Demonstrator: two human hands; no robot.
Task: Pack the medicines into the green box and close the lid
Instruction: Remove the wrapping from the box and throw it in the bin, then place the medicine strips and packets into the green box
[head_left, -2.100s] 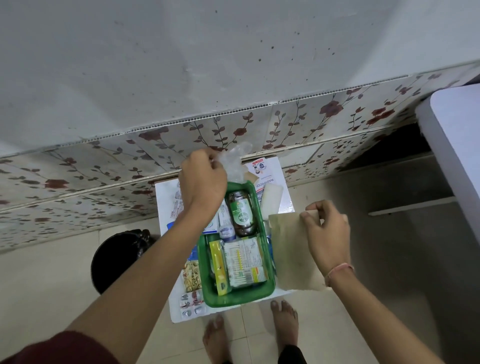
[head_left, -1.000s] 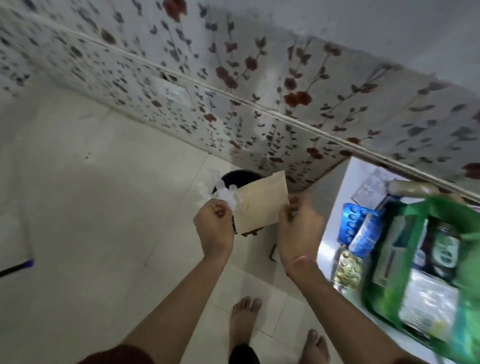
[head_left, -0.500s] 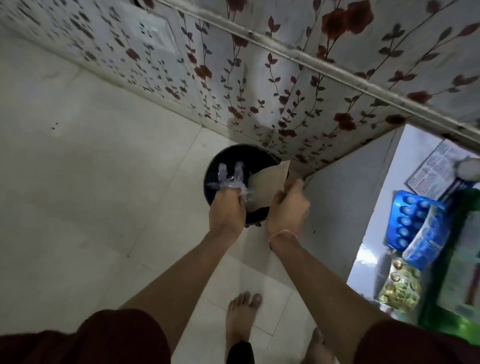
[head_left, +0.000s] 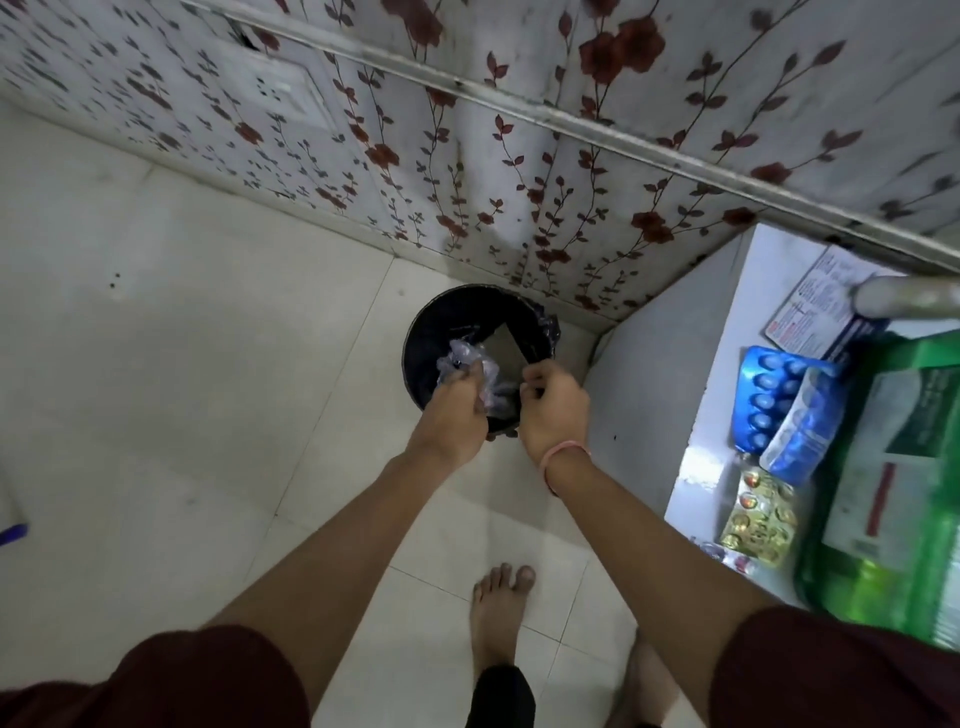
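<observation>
My bare foot (head_left: 501, 608) is on the floor tiles. Just ahead, both hands are over the black bin (head_left: 475, 358). L hand (head_left: 457, 410) is pinched on crumpled clear plastic (head_left: 467, 364); R hand (head_left: 553, 405) is loosely curled w/ nothing in it. The brown paper (head_left: 503, 349) lies inside the bin. The green box (head_left: 883, 493) sits on the white tabletop (head_left: 696, 478) off to my R, lid open, long axis running near-to-far. R hand is nearer, so it's the one to swing back first, I'd say. Blue blister pack (head_left: 769, 400) and gold strip (head_left: 761, 519) lie beside the box, not yet packed. Vs half a sec ago: the paper has left my R hand and dropped; the plastic sits lower in the bin mouth.
</observation>
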